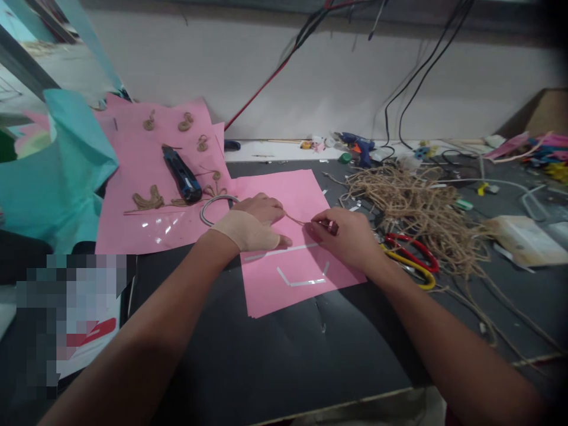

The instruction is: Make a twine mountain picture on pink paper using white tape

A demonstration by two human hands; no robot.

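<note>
Mid-frame, over a pink sheet (284, 284) on the dark table, the left hand (252, 225), wrapped in a beige bandage, bunches its fingers on one end of a jute strand (296, 220). The right hand (344, 236) pinches the other end between thumb and forefinger, so it runs taut. It seems to come from the twine tangle (412, 207) at right, above the scissors (412, 257).

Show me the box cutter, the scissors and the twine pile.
box cutter (181, 176), head view, middle of its blue-black body.
scissors (410, 245), head view, on the red handle.
twine pile (408, 204), head view, centre of the tangle.
</note>
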